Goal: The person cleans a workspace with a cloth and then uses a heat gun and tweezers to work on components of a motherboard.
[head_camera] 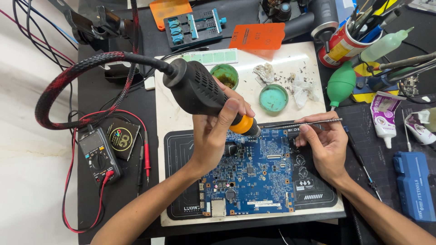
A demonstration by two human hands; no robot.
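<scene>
Bench: black worktop [145,36] under everything, crowded with tools.
White board: pale slab [290,59] on the bench, stained near its far edge.
Black mat: dark work mat [177,181] on the near part of the white board.
Circuit board: blue circuit board [254,177] flat on the black mat, taking up its middle; landmark for all entries below.
Hot-air handle: black hot-air handle [197,88] with an orange collar, tilted, nozzle down at the circuit board's far edge; braided red-black hose [59,84] loops away to the left of the circuit board.
Left hand: left hand [213,136] wrapped firmly around the hot-air handle's lower end, above the circuit board's far left part.
Right hand: right hand [324,145] at the circuit board's right edge, fingers pinched on tweezers [299,124].
Tweezers: thin, metal, lying nearly level, tips meeting the circuit board's far edge just beside the nozzle.
Multimeter: black multimeter [97,154] with red leads, well left of the circuit board.
Green blower: bulb blower [340,84] beyond the circuit board, to the right.
Dishes: two round green dishes [273,97] beyond the circuit board's far edge.
</scene>
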